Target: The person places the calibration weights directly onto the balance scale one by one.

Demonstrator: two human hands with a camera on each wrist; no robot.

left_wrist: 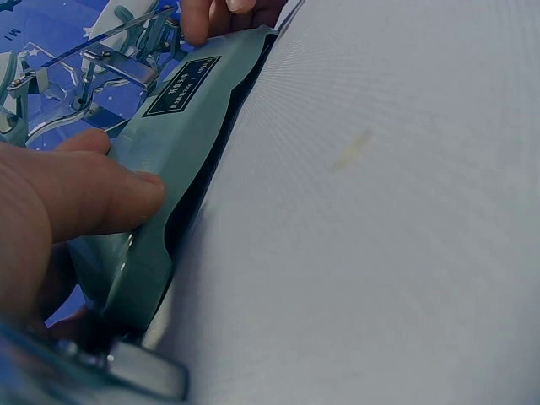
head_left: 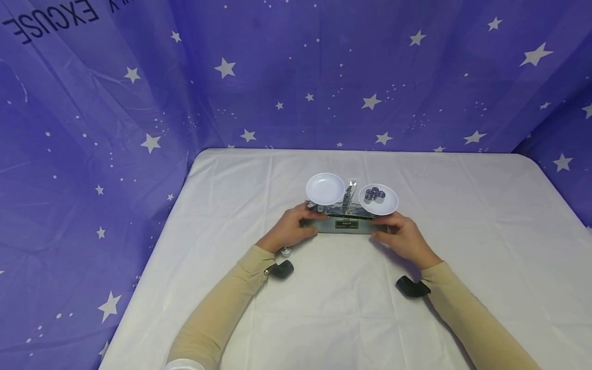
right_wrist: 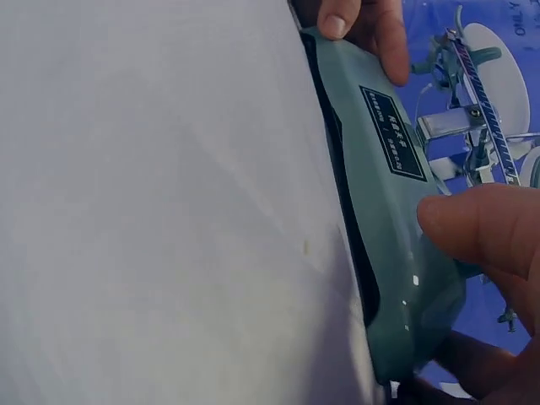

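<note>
A two-pan balance scale (head_left: 346, 225) with a green metal base stands on the white-covered table, its dark label facing me. My left hand (head_left: 292, 226) grips the left end of the base, thumb on the front face in the left wrist view. At the right end, my right hand (head_left: 401, 235) holds the base the same way, its thumb (right_wrist: 485, 221) on the front. The left white pan (head_left: 325, 188) is bare and sits higher than the right pan (head_left: 390, 204). On that right pan lie several small shiny metal nuts (head_left: 375, 192).
A small silvery object (head_left: 285, 252) rests on the table beside my left wrist. Black wrist-camera pieces jut from the left cuff (head_left: 281, 269) and the right cuff (head_left: 411, 287). Behind the white tablecloth (head_left: 333, 318) hangs a blue star-patterned curtain (head_left: 342, 77).
</note>
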